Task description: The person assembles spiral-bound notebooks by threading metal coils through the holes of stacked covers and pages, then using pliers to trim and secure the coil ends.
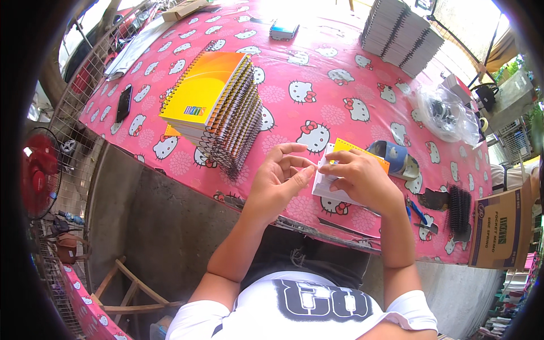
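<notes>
A loose block of white pages (330,190) with a yellow-orange punched cover (347,144) on it lies by the table's near edge. My right hand (365,178) rests over this unbound notepad, fingers bent against its cover and left side. Just left of the pad, my left hand (277,184) is raised with curved fingers. Its thumb and index fingertips come together near the right fingertips; anything pinched there is too small to make out. Farther left stands a tall stack of spiral notebooks (207,90) with yellow-orange covers and black coils.
A blue container (394,158) sits beyond my right hand. To its right lie blue-handled pliers (418,212), a bundle of black coils (459,212), a plastic bag (447,116) and a cardboard box (501,229). White spiral-bound stacks (399,37) stand far back; a phone (124,103) lies left.
</notes>
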`<state>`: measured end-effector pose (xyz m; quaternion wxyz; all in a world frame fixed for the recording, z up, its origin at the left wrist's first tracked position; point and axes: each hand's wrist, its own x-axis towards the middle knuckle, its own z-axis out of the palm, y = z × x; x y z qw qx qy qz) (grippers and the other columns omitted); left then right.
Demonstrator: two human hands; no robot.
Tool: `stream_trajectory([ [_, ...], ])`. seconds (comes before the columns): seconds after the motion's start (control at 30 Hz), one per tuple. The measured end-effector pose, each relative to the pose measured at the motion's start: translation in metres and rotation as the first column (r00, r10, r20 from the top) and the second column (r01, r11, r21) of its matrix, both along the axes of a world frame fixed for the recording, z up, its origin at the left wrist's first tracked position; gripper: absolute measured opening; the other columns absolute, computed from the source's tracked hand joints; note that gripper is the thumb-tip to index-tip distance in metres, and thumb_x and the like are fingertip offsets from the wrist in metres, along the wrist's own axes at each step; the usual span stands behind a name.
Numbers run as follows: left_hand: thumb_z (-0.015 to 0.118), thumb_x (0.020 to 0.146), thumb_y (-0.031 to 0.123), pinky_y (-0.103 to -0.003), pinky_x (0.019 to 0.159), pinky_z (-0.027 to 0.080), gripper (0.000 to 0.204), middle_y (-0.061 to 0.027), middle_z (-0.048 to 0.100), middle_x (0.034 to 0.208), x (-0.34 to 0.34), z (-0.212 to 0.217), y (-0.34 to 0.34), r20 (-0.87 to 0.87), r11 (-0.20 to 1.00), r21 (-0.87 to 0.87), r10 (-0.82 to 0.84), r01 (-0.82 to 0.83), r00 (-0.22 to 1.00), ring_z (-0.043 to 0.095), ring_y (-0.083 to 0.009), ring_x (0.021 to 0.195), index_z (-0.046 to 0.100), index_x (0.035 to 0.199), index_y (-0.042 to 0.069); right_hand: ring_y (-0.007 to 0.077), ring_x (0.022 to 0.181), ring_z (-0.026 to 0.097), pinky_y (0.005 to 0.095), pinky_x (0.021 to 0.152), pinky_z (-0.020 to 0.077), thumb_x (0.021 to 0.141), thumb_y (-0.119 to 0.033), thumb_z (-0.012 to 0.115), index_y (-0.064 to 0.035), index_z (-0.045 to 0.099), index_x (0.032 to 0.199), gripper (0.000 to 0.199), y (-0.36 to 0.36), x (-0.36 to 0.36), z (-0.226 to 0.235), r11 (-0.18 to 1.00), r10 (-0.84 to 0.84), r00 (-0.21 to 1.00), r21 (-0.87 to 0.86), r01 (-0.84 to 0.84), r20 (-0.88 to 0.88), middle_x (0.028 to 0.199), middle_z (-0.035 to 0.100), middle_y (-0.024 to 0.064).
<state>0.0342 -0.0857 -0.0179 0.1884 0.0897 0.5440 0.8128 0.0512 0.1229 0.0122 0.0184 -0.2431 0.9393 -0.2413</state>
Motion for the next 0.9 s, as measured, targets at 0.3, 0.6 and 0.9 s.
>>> stream_trajectory([
  [0.3,0.064,0.089,0.004,-0.020,0.063,0.046,0.039,-0.0081,0.064,0.098,-0.004,-0.009,0.004,-0.006,0.996,-0.086,-0.038,0.038,0.999,0.059,-0.0079,0.080,0.046,0.123,0.002,0.0327,0.099,0.061,0.0420,0.086,0.0482,0.073,-0.010,0.072,-0.0109,0.069,0.106,0.033,0.001,0.002,-0.006,0.999,-0.023,1.000,-0.023,0.023,0.004,0.114,0.064,0.0114],
  [0.6,0.061,0.094,0.018,-0.024,0.060,0.052,0.054,-0.0099,0.064,0.087,-0.019,-0.009,0.009,0.154,0.984,-0.050,-0.161,0.170,0.975,0.062,-0.0124,0.072,0.029,0.134,0.003,0.0279,0.078,0.068,0.0365,0.068,0.0530,0.078,0.001,0.061,-0.0085,0.068,0.108,0.033,-0.009,0.019,0.000,0.779,-0.510,0.848,-0.496,0.383,-0.146,0.090,0.069,0.0154],
  [0.9,0.058,0.090,-0.003,-0.025,0.075,0.050,0.046,-0.0070,0.060,0.097,-0.027,-0.011,0.063,-0.451,0.972,-0.233,-0.111,0.003,0.886,0.060,-0.0110,0.087,0.042,0.131,0.007,0.0289,0.106,0.062,0.0334,0.085,0.0512,0.072,-0.001,0.073,-0.0043,0.051,0.129,0.062,0.018,0.065,-0.026,0.881,-0.423,0.775,-0.413,0.231,-0.469,0.119,0.061,0.0142],
])
